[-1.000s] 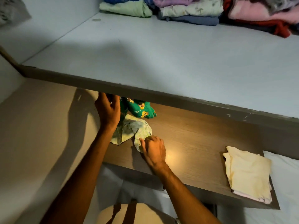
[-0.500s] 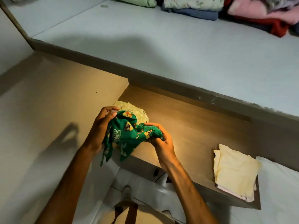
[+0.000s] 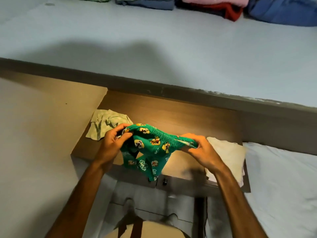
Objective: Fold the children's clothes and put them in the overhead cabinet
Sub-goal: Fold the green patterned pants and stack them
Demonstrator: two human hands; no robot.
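Green children's shorts point(image 3: 151, 152) with yellow cartoon prints hang stretched by the elastic waistband between my hands, above the wooden shelf point(image 3: 180, 115). My left hand point(image 3: 114, 143) pinches the waistband's left end and my right hand point(image 3: 200, 150) grips its right end. The legs dangle over the shelf's front edge. A crumpled pale green garment point(image 3: 106, 122) lies on the shelf behind my left hand. Partly hidden by my right wrist, a folded cream garment point(image 3: 228, 155) rests at the shelf's right end.
A wide pale blue cabinet shelf point(image 3: 154, 42) spans the upper view, with folded clothes point(image 3: 214, 6) stacked along its back. A white bed sheet point(image 3: 283, 177) lies at the right. A beige wall point(image 3: 34, 134) borders the left.
My left hand lifted the green shorts off the shelf from behind the pale garment. Both hands then took the waistband and pulled it out wide, towards me.
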